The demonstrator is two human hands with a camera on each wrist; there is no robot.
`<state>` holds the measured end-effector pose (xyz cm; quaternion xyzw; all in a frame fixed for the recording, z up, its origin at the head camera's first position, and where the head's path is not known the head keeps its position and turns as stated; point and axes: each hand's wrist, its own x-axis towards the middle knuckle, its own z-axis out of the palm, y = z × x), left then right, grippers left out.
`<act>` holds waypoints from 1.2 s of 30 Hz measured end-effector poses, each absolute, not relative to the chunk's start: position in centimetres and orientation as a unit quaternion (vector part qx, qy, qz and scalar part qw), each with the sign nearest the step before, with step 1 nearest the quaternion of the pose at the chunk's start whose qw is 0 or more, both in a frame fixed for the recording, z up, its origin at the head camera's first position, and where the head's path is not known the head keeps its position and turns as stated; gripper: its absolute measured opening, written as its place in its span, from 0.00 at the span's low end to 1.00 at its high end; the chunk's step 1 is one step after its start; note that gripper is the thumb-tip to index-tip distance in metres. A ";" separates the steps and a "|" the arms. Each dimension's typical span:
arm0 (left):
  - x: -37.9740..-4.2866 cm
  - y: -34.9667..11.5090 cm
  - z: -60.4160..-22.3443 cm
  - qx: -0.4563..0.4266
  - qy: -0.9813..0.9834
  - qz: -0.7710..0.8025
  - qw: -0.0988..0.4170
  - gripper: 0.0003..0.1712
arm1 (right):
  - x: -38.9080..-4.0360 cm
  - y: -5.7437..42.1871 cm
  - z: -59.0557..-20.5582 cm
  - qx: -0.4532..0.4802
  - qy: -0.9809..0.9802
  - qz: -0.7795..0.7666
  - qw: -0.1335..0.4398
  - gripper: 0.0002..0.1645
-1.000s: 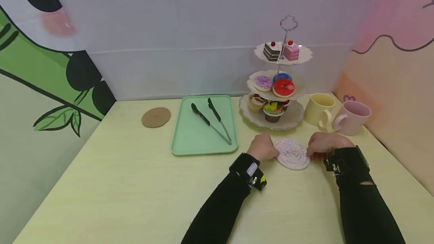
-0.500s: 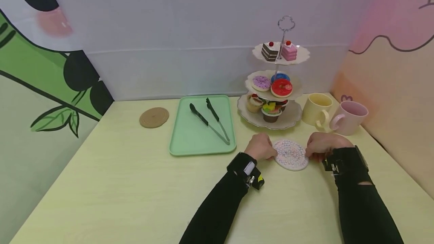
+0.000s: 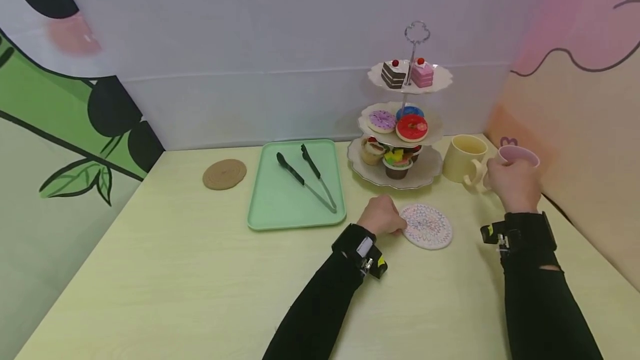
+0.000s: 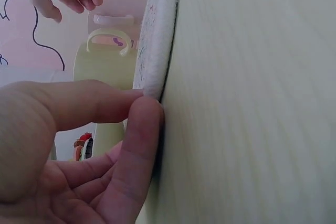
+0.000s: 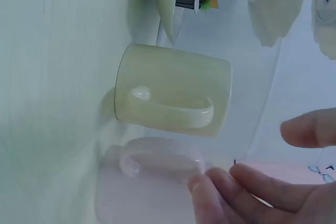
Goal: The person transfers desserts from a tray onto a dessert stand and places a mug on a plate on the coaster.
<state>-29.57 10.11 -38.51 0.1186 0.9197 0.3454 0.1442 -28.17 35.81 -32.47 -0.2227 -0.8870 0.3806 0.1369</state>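
My left hand (image 3: 381, 216) pinches the left edge of a round, speckled white coaster (image 3: 427, 228) between thumb and forefinger. In the left wrist view the coaster (image 4: 157, 35) lies flat on the table. My right hand (image 3: 515, 185) is over the pink mug (image 3: 520, 153) and partly hides it in the head view. Its thumb and fingers are spread apart in the right wrist view, with the fingertips overlapping the pink mug (image 5: 147, 192) near its handle. Left of that mug stands a yellow mug (image 3: 462, 163), handle towards me.
A three-tier cake stand (image 3: 360, 163) with toy cakes, donuts and cupcakes stands behind the coaster. To the left lies a green tray (image 3: 270, 204) bearing tongs (image 3: 320, 182). Further left is a round brown coaster (image 3: 225, 174). A printed cloth wall bounds the table's back and sides.
My right hand has left the coaster's right edge and moved up and right to the pink mug. My left hand stays at the coaster. The head view has shifted slightly.
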 end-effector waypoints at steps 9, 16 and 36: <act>-29.6 10.0 -38.5 0.104 0.916 0.356 0.153 0.17 | -29.2 36.6 -34.1 -0.279 -0.722 0.611 0.167 0.45; -29.7 10.2 -38.6 0.101 0.918 0.351 0.155 0.16 | -28.9 37.6 -35.0 -0.227 -0.584 0.768 0.133 0.27; -29.6 10.3 -38.8 0.097 0.913 0.360 0.163 0.15 | -29.0 39.2 -36.8 -0.317 -0.593 0.734 0.093 0.20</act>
